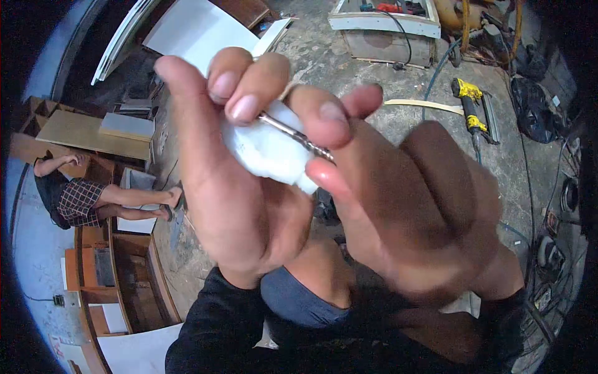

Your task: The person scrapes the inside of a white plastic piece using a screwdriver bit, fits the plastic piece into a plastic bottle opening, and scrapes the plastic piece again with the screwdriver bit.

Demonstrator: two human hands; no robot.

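Close to the camera, a thin metal bit [286, 129] with a spiralled end slants down to the right in front of a white, soft-looking piece [265, 153]. My left hand [218, 168] has its fingers curled over the white piece and the bit's upper left end, with the thumb raised. Near the spiralled end, my right hand [386, 181] pinches the bit between finger and thumb. Motion blurs the back of my right hand. The palm side of my left hand hides part of the white piece.
Another person [81, 193] is at the left beside wooden cabinets [134, 280]. A yellow and black nail gun [473, 109] lies on the floor at the right. A wooden box [386, 47] with tools stands at the back. Hoses and cables run along the right side.
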